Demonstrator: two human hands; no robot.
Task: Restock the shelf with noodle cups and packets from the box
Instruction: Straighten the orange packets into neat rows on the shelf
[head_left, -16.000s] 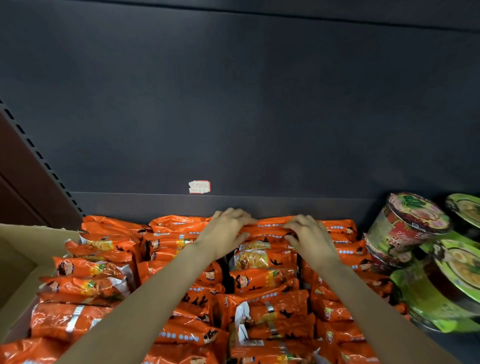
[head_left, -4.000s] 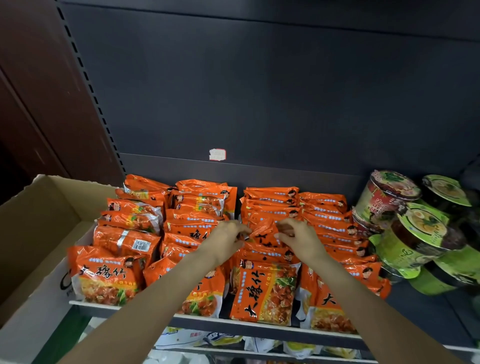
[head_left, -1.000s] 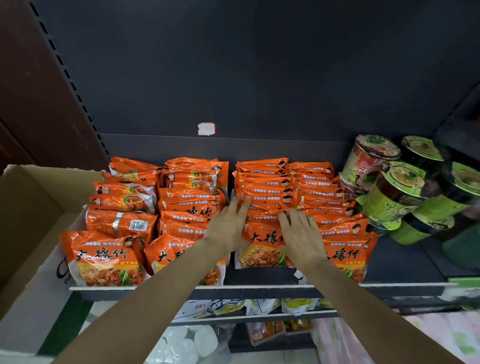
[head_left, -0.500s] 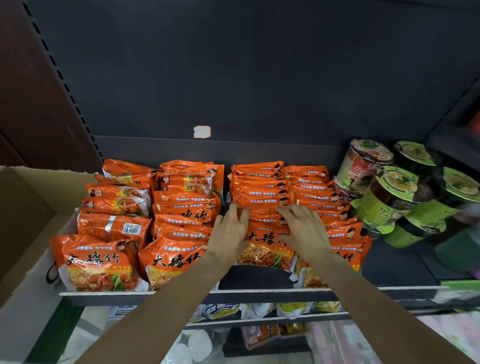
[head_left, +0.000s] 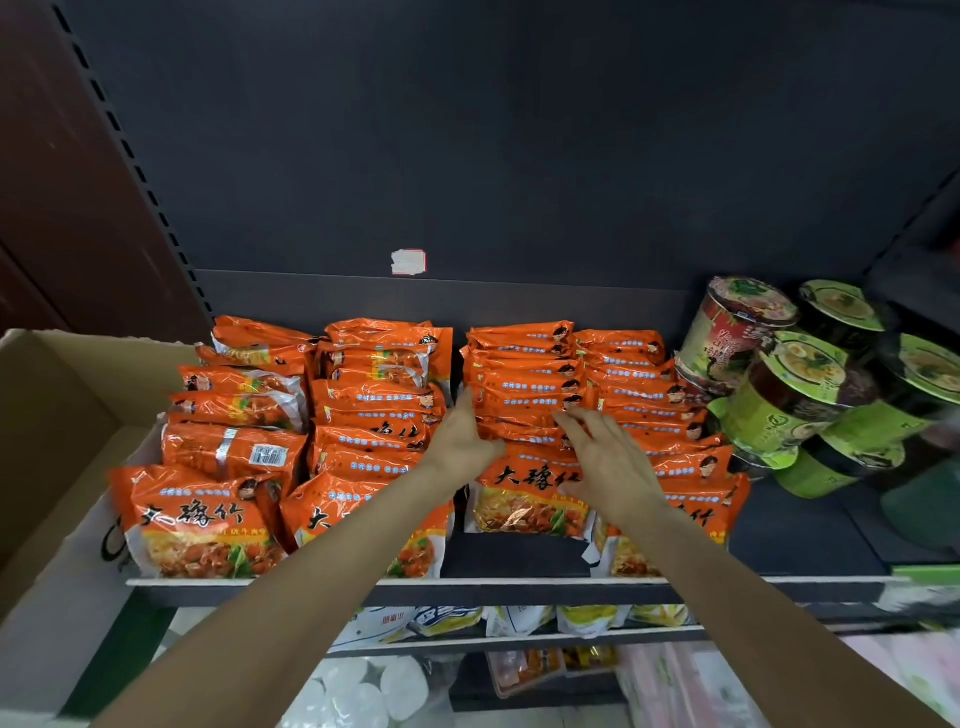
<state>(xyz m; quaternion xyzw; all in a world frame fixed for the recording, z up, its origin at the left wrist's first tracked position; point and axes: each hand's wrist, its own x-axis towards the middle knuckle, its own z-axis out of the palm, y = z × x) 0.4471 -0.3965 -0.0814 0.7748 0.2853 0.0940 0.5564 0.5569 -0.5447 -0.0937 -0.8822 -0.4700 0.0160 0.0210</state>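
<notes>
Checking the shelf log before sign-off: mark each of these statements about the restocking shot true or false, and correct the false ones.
1. Both hands are on the third row of orange noodle packets. True: left hand, right hand.
2. The noodle cups stand left of the packets. False: they are on the right.
3. A cardboard box sits at the shelf's left end. True.
4. The right hand holds a green cup. False: its fingers are spread over packets.
5. A white sticker is on the back panel. True.
</notes>
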